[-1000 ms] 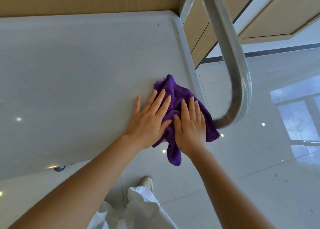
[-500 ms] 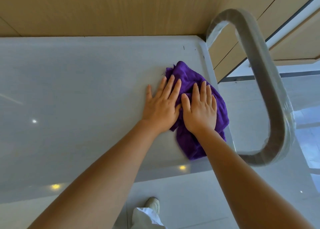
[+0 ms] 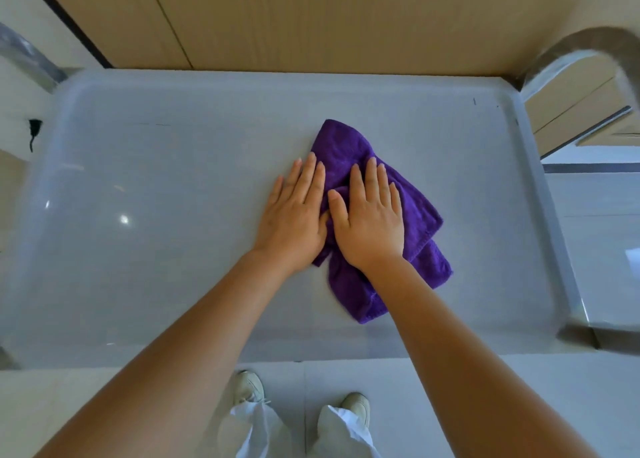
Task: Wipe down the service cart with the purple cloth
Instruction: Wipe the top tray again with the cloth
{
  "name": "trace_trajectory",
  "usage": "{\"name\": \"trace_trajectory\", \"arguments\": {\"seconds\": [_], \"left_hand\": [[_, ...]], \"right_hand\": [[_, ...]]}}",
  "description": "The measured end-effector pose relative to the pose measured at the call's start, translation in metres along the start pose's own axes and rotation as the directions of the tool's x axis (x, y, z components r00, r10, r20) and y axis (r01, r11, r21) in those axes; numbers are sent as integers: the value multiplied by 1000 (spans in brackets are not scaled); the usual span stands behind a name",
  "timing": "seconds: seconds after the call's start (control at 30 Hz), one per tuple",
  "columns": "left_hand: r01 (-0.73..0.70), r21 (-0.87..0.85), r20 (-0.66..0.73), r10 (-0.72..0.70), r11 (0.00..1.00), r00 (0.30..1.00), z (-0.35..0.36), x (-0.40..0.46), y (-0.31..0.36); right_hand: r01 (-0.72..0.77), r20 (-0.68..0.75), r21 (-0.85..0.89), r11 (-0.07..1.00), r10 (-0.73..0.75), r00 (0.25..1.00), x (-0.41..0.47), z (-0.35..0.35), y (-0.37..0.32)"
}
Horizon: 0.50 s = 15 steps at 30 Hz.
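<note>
Lying crumpled on the cart (image 3: 138,250) top, right of centre, is the purple cloth (image 3: 420,222). Left hand (image 3: 294,222) and right hand (image 3: 372,225), side by side, press it with flat, straight fingers.

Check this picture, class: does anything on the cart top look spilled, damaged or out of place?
Nothing stands out. The purple cloth is bunched rather than folded, pressed flat on the cart top under the left hand and right hand. No spill shows.
</note>
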<state>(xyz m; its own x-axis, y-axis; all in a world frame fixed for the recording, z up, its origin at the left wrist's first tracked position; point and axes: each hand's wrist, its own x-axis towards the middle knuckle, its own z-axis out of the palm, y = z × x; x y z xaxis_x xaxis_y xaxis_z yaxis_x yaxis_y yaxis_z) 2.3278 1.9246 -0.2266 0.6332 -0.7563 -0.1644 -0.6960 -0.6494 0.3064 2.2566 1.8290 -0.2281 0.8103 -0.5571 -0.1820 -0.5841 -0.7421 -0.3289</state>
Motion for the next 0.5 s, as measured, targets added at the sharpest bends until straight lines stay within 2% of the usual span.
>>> {"name": "trace_trajectory", "arguments": {"seconds": [0.23, 0.37, 0.43, 0.5], "left_hand": [[99, -3, -53, -99, 995, 994, -23, -50, -103], [171, -34, -193, -175, 985, 966, -30, -87, -157], [238, -35, -292, -237, 971, 926, -27, -116, -175], [329, -65, -359, -330, 942, 873, -24, -146, -191]], "right_hand": [[120, 64, -14, 993, -118, 991, -7, 36, -107], [245, 121, -27, 969, -240, 963, -12, 58, -167], [379, 183, -28, 925, -368, 912, -21, 67, -192], [530, 257, -17, 848, -508, 822, -29, 76, -220]]}}
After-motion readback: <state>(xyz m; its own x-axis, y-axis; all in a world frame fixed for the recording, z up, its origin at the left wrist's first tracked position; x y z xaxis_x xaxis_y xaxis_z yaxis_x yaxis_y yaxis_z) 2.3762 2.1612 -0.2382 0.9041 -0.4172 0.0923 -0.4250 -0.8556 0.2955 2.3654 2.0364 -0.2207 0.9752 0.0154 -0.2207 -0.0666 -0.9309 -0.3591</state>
